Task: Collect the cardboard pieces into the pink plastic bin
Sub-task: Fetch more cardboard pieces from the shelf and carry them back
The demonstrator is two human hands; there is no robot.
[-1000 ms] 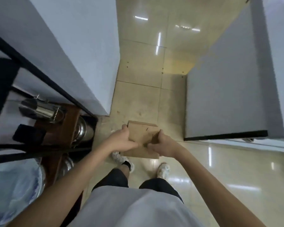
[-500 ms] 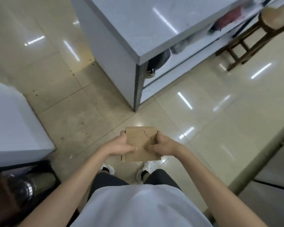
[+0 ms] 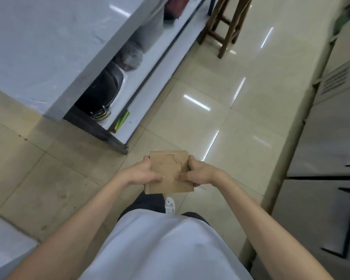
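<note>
Floor of glossy cream tile runs beneath everything. Up and left of the cardboard pieces stands a smooth grey desk, a dark pan on its lower shelf; a wooden stool sits beyond. The stack is flat, matte brown, squared. Left hand and right hand each close a grip on opposite edges, probably to keep loose sheets aligned. No pink bin shows.
</note>
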